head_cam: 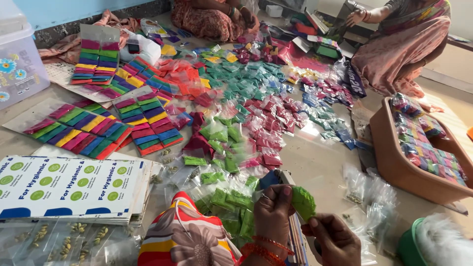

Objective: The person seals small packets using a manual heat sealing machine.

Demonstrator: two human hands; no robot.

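While hands point(276, 209) pinch green packet point(303, 202), brown tub point(394, 157) brims.

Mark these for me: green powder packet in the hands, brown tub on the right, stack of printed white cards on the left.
green powder packet point(303, 203), head view, middle of the packet's face
brown tub point(394, 165), head view, its near outer wall
stack of printed white cards point(69, 186), head view, top card's face

L hand point(272, 209) pinching, R hand point(335, 239) fingertips meeting it
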